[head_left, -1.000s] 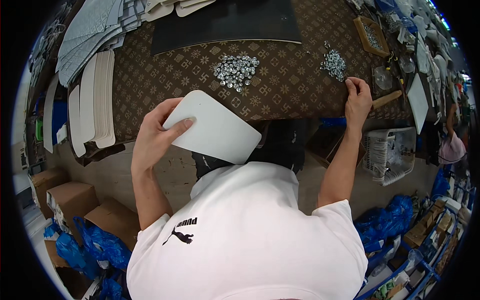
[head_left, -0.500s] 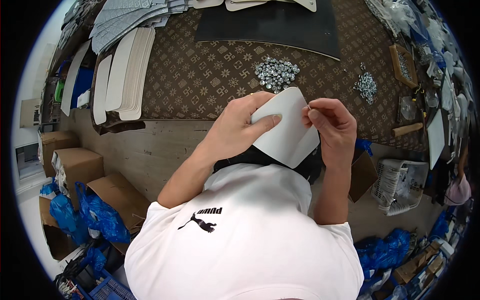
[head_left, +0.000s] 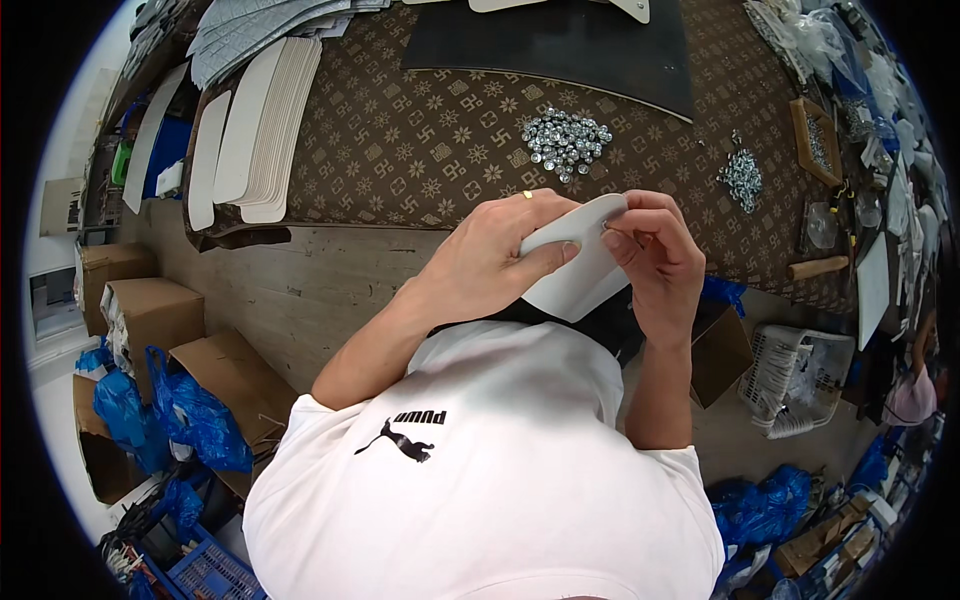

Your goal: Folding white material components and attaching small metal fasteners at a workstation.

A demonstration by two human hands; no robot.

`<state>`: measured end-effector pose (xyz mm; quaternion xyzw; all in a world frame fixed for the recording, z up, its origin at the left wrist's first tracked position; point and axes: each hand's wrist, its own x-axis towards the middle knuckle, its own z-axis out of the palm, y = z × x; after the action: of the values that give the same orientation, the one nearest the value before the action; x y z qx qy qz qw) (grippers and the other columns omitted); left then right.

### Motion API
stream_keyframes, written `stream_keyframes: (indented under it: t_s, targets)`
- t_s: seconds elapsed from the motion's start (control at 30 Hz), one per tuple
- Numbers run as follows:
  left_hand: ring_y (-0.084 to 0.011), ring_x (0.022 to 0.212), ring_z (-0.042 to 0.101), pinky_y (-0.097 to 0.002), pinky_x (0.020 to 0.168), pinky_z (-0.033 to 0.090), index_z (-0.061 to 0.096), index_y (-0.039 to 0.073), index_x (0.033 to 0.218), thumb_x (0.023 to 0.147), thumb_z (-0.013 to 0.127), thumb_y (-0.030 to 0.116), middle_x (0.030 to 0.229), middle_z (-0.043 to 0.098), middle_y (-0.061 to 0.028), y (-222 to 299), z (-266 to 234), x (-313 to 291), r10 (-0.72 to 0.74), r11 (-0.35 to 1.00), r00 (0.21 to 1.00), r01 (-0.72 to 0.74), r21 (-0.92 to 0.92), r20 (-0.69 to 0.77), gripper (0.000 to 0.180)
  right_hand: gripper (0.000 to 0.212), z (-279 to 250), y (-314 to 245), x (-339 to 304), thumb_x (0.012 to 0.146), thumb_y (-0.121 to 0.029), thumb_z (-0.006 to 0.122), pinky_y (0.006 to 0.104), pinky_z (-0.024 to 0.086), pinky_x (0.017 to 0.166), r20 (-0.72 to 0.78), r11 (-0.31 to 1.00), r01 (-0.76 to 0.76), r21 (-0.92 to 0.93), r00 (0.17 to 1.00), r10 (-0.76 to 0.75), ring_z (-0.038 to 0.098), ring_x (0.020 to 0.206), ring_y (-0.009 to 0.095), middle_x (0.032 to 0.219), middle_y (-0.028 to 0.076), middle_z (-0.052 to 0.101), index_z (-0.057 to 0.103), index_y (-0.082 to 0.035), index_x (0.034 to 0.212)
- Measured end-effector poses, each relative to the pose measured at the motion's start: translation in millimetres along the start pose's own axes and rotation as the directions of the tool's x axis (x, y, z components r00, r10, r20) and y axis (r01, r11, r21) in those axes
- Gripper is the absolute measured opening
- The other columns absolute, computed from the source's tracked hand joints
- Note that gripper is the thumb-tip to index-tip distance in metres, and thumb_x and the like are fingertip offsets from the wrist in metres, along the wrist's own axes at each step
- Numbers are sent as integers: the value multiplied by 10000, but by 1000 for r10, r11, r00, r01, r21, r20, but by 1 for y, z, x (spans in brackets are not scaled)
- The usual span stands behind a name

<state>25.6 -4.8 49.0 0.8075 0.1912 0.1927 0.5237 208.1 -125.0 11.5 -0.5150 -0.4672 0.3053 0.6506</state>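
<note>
My left hand [head_left: 490, 250] is closed round a smooth white flexible sheet [head_left: 575, 285] with rounded corners, thumb on the near face and fingers behind. The sheet bends into a curve in front of my body, near the table's front edge. At its right upper edge, my right hand [head_left: 655, 255] pinches with thumb and fingertips. A small shiny metal piece [head_left: 606, 228] shows there, mostly covered by the fingers, so its exact shape is hidden. Just beyond my hands lies a pile of round silver metal caps [head_left: 566, 143]. Further right is a smaller heap of little metal fasteners [head_left: 740, 182].
A row of stacked white strips [head_left: 265, 135] lies on the patterned brown tablecloth [head_left: 400, 150] at left. Behind is a black mat [head_left: 550, 55]. A wooden box [head_left: 815, 140] of small parts stands right. Cardboard boxes [head_left: 235, 380] and a white basket [head_left: 797, 380] flank me below.
The sheet has tilted and curled more, its face turning away. My right fingertips have moved from beside its edge onto it. The view has shifted slightly.
</note>
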Motion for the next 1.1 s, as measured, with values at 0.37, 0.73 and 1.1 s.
stream_keyframes:
  t_s: [0.37, 0.73, 1.1]
  targets:
    - [-329, 887, 702, -405, 820, 543, 694, 39, 1179, 925, 743, 208, 977, 734, -131, 2, -16, -6, -231, 943, 966, 192, 272, 119, 308, 141, 21, 0, -2, 936, 74, 716, 234, 527, 837, -50, 944, -263, 202, 959, 278, 625, 970, 93, 1111, 52, 642, 674, 7, 1054]
    - [-279, 762, 685, -395, 751, 526, 720, 101, 1095, 913, 748, 183, 823, 695, -65, -28, -23, -10, 135, 838, 990, -99, 537, -28, 201, 131, 0, 45, 48, 953, -105, 734, 314, 543, 803, -173, 790, -190, -583, 979, 108, 681, 887, 195, 1006, 75, 691, 715, -8, 1039]
    - [-244, 769, 660, -365, 724, 495, 692, 68, 959, 859, 786, 103, 889, 688, -43, -35, -31, -16, 99, 955, 984, -52, 293, -149, 142, 158, -2, 60, 59, 931, -83, 729, 388, 541, 810, -27, 556, 5, -831, 998, -50, 671, 915, 286, 1012, 116, 672, 724, -29, 1079]
